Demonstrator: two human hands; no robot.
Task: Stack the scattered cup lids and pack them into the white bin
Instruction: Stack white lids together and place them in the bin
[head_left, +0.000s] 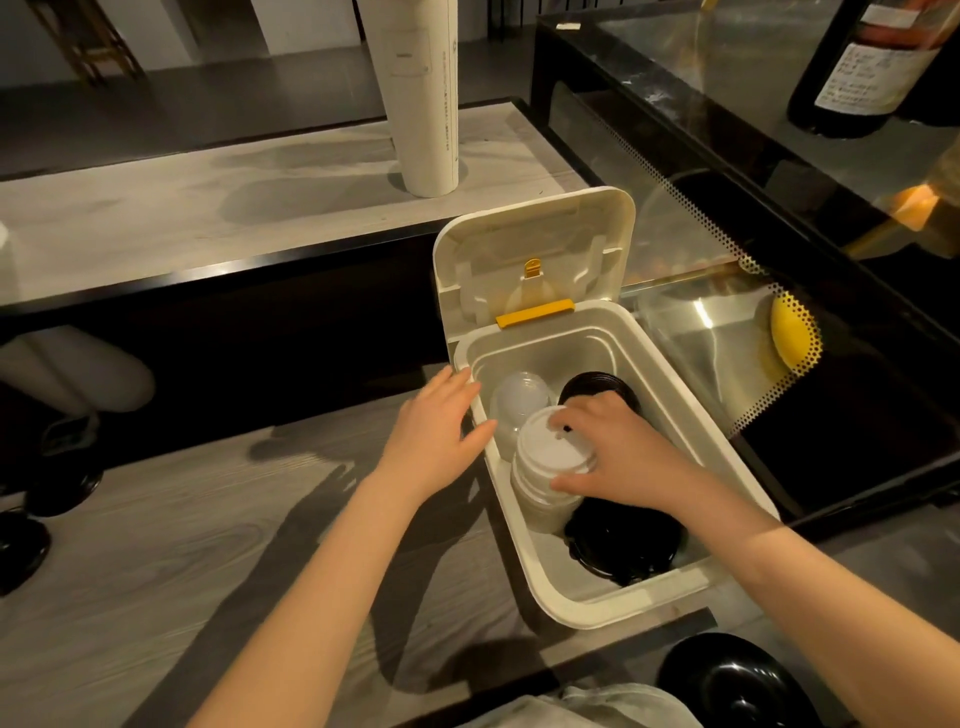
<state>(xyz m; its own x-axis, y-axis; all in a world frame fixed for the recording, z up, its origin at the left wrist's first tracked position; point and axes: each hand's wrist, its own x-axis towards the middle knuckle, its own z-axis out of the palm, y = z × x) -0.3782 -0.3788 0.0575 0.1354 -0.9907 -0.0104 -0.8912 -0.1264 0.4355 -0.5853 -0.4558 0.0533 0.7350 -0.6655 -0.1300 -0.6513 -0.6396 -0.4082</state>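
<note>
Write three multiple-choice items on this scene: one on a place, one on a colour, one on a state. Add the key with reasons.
1. Where is the white lid stack?
A) inside the white bin
B) on the wooden counter
C) on the glass case

2. What colour is the bar at the bin's far rim?
A) red
B) yellow
C) blue

3. The bin's cover is:
A) closed
B) taken off
C) hinged open

Key: 1 A, the right hand grips the stack between the bin's walls. 2 B, the bar shows plain yellow. 3 C, the cover stands up behind the bin, underside showing.
</note>
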